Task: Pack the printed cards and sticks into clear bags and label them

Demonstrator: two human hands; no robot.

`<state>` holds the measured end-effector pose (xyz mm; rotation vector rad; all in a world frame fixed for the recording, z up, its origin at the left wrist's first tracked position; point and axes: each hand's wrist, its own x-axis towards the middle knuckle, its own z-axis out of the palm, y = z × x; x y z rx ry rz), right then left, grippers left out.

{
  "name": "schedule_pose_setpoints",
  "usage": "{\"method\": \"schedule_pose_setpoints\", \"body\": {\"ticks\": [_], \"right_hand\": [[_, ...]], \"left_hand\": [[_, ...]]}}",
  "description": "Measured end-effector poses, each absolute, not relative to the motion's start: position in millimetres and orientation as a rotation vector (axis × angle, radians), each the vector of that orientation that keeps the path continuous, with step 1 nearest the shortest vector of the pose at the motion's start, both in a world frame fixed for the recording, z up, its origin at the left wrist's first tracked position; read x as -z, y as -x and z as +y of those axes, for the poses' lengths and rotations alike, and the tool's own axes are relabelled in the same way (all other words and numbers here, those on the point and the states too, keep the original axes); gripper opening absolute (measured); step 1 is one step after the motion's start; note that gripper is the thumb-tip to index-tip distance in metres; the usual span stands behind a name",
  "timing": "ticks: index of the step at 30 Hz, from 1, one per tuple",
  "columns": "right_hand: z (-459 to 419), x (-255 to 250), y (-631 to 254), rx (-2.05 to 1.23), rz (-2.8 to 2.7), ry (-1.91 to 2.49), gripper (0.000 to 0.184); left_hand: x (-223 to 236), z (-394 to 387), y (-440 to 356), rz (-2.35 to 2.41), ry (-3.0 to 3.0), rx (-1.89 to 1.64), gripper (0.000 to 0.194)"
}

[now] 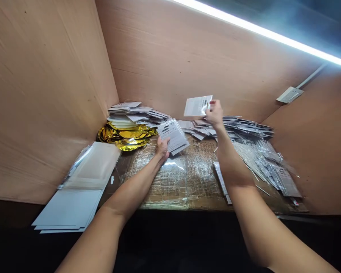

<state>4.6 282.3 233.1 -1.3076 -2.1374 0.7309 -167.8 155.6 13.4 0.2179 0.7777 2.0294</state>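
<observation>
Where the right hand (pixel 215 113) pinches, a printed packet (pixel 197 106) juts leftward

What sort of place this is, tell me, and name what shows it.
Probably a small packing station: gold foil pieces and clear plastic sleeves lie on a tape-covered worktop, while the left hand and right hand hold printed packets.

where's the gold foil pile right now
In the head view, the gold foil pile lies left of centre on the work surface, just left of the left hand and at the near side of the stacked pale cards.
</observation>
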Motion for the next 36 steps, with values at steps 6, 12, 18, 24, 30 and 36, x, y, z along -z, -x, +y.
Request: {"method": "schedule_pose_setpoints", "body": {"ticks": [6,12,18,24,30,36], "right_hand": [[234,-268,-102,-0.763,-2.294,1.209,0.007],[189,-272,-110,-1.258,-2.486,0.665,0.04],[159,-221,-95,-0.556,-2.233,0.8,0.035],[98,-141,-113,-1.015,-2.123,0.734,0.052],[16,-117,-117,-0.305,-2.314,1.185,0.034],[74,-116,-194,-0.413,-2.29,1.355,0.052]], "left_hand": [[-38,145,155,1.021,-0.614,-2.108,0.043],[-87,102,122,0.875,-0.734,-1.773,0.04],[-110,53,87,0.813,-0.788,-1.679,0.057],[-96,17,69,1.073,-0.917,-1.859,0.062],[-82,-6,19,1.204,-0.903,-1.791,0.064],[-68,13,-8,1.159,-0.329,-1.825,0.035]]}}
